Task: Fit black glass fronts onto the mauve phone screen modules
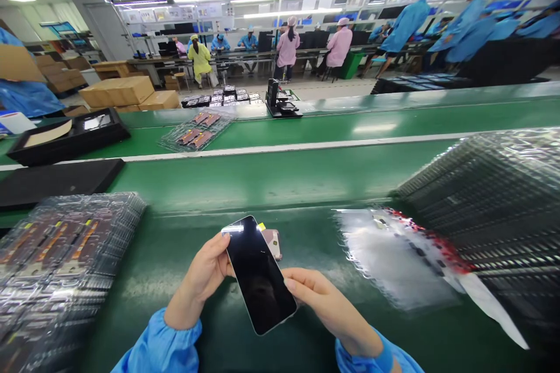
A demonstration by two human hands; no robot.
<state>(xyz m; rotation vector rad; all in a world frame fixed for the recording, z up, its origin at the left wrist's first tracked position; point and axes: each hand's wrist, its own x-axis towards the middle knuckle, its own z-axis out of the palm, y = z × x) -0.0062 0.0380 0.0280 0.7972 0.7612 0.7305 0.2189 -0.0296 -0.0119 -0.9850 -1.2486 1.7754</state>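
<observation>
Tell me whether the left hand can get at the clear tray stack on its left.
Probably yes: only bare green bench lies between the left hand and the tray stack, though that hand grips the phone, shared with the right hand.

The phone (259, 274) has a glossy black glass face. My sleeves (161, 347) are smooth blue cloth; the conveyor belt (280, 180) is matt green, the tray stack (56, 262) clear shiny plastic.

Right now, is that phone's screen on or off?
Off. The phone shows plain black glass, with only a glare of light at its top edge. The left hand and right hand hold its sides.
</observation>
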